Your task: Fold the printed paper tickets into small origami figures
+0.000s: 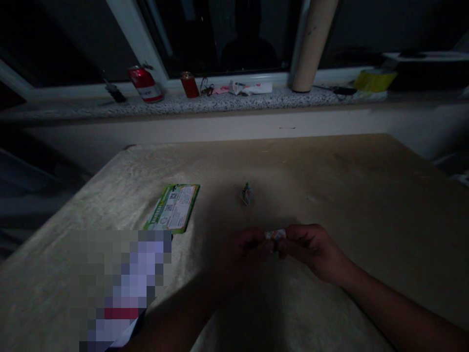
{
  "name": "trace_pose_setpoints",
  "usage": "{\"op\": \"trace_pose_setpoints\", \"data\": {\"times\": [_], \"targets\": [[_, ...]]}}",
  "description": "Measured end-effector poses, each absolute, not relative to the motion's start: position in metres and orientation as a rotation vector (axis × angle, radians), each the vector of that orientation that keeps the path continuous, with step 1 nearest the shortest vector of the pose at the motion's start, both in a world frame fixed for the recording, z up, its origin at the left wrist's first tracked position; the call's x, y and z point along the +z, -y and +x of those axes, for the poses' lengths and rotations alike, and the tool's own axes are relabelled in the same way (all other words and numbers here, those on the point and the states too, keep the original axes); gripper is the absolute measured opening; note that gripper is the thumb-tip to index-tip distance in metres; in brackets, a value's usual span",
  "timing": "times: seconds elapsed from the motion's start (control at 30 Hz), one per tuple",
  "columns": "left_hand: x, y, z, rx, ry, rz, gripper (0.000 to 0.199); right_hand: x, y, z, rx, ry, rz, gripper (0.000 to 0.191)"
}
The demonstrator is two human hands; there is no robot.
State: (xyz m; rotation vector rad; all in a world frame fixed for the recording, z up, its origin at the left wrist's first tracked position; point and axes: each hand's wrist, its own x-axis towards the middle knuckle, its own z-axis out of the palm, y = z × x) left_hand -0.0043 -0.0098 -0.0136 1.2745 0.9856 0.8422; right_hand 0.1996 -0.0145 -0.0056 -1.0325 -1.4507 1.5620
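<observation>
Both hands meet low over the table, right of its middle, around a small white piece with a coloured print, perhaps a wrapper. My left hand, deep in shadow, pinches its left end. The thumb and fingers of my right hand close on its right end. Something dark between the fingertips below it is too dim to make out. Just beyond the hands lies a small crumpled bit, green and partly see-through.
A flat green printed packet lies left on the pale table, by a pixelated area. On the stone windowsill stand a red can, a red jar-like container, a cardboard tube and a yellow object.
</observation>
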Motion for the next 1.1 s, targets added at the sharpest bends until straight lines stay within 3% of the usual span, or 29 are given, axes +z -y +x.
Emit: {"op": "trace_pose_setpoints", "data": {"times": [1.1], "targets": [[-0.020,0.008,-0.008,0.920,-0.967,1.281,0.035,-0.008,0.016,0.199,1.448,1.513,-1.027,0.037]]}}
